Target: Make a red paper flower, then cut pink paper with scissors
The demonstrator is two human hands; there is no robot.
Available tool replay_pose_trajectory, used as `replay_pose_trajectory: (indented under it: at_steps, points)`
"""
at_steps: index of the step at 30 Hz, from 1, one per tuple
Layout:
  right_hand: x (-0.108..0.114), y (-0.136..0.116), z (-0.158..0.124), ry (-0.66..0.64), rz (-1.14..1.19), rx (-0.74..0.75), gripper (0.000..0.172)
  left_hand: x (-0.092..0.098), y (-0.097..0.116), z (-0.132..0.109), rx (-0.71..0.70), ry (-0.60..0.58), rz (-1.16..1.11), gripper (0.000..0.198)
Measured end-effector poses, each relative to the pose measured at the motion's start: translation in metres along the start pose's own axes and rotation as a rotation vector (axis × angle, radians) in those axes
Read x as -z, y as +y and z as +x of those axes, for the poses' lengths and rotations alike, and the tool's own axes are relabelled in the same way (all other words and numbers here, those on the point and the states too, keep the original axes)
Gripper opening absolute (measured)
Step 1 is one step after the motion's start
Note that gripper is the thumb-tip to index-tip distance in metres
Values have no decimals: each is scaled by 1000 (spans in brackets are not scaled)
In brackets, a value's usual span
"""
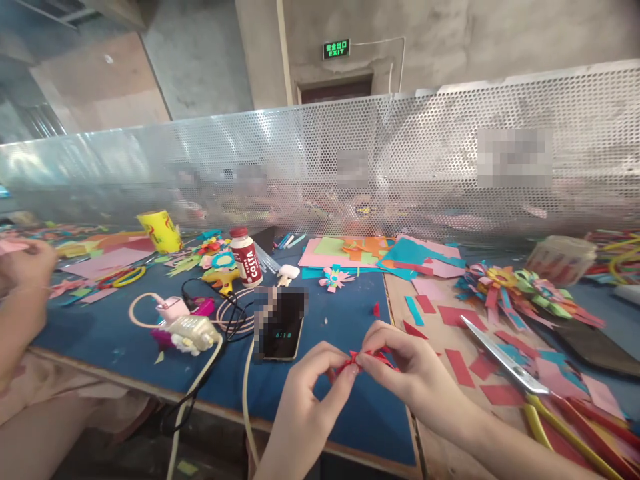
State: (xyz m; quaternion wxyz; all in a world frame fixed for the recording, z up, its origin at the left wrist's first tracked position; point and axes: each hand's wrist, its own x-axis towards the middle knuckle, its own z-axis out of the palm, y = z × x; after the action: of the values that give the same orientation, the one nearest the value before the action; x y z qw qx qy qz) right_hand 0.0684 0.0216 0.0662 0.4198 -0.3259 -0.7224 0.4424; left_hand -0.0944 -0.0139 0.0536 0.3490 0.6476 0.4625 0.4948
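Over the front edge of the blue table [350, 413], my left hand [320, 383] pinches a small folded piece of red paper [354, 359] between thumb and fingers. From the other side my right hand [400, 363] grips the same red paper, and the fingertips of both hands nearly meet on it. Parts of the paper are hidden behind the fingers. A phone [285, 327] lies just left of my hands. Cut red paper strips [457, 367] and open-handled scissors [505, 357] with yellow and red grips lie to the right.
A power strip [193, 333] with cables, a Costa bottle [246, 257] and a yellow roll [160, 231] stand left. Paper flowers [500, 283] and coloured sheets [340, 252] lie farther back, before a perforated metal screen [425, 147]. Another person's arm [23, 293] reaches in at far left.
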Motion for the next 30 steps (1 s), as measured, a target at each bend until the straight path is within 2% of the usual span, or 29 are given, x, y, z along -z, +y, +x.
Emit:
replay_pose_trajectory:
  at_steps: [7,11,22,30]
  points:
    - [3,-1,3,-80,63,-139,34,1,-3,3,79,84,-31,22]
    - [3,1,2,-93,65,-169,25,0,-4,0,89,105,-16,24]
    - [1,7,3,-20,-4,-116,18,-1,-2,0,34,63,81,21]
    - [6,2,3,-79,-93,-77,15,2,-1,1,17,-6,105,13]
